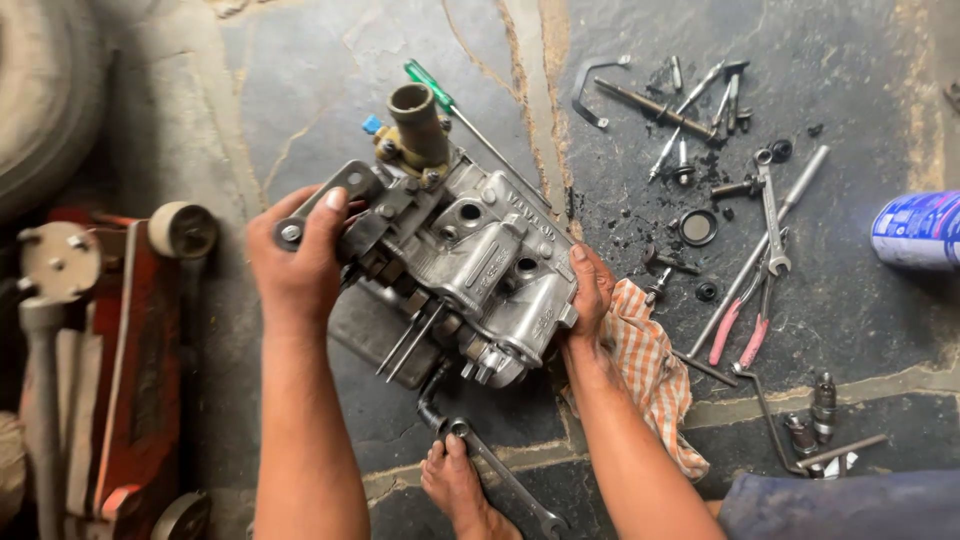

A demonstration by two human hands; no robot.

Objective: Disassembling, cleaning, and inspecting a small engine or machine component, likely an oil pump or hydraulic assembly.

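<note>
left hand [298, 262]: fingers wrapped round the lever end of the metal pump body [468, 268], left-centre of frame
right hand [592, 292]: fingers clamped on the pump's right side
pump body: dead centre, held up off the stone floor [330, 80], brass fitting on top
under right wrist: orange checked rag [655, 372]
upper right: loose bolts, pink-handled pliers [742, 322]
bottom centre: bare foot [455, 485] touching a spanner [505, 478]

1 pump assy [470, 270], 2 hands, 1 screwdriver [440, 100], 1 pliers [740, 325], 1 checked rag [650, 370], 1 spray can [915, 230].
</note>
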